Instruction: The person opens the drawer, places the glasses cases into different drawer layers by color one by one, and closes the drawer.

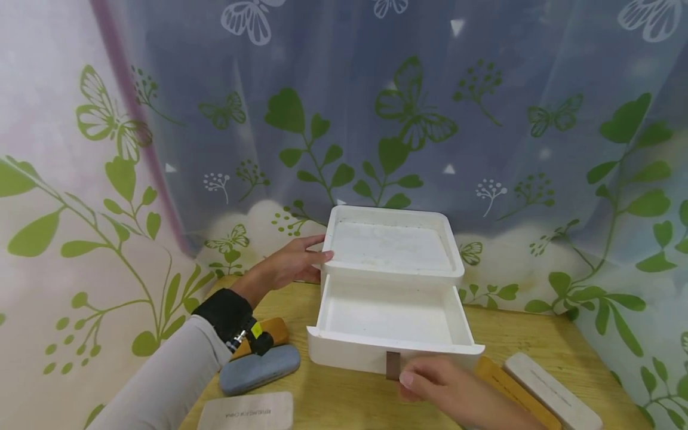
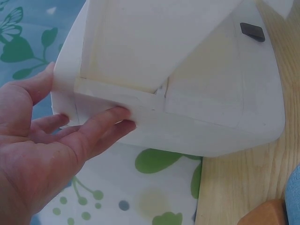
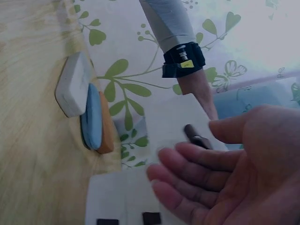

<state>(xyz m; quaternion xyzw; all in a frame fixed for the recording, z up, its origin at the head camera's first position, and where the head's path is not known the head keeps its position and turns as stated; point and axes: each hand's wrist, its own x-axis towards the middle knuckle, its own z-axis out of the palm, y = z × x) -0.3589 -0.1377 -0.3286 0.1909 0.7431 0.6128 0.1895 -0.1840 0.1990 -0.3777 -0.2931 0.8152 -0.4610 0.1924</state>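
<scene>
A white box with a drawer [image 1: 395, 236] stands on the wooden table, its top shaped like a shallow tray. The drawer [image 1: 387, 307] is pulled out toward me, and its bare white inside shows. A brown pull tab [image 1: 393, 365] hangs at the middle of the drawer's front. My left hand [image 1: 292, 260] rests against the box's left side, with the fingers [image 2: 101, 124] spread along the wall in the left wrist view. Beside the pull tab is my right hand [image 1: 438, 382]. In the right wrist view its fingers [image 3: 197, 171] are loosely bent, apart from the thumb.
On the left lie an orange case [image 1: 276, 329], a blue-grey case [image 1: 260, 368] and a whitish case [image 1: 247, 412]. To the right are an orange case [image 1: 516, 391] and a whitish case [image 1: 553, 391]. A patterned curtain [image 1: 344, 119] hangs behind the box.
</scene>
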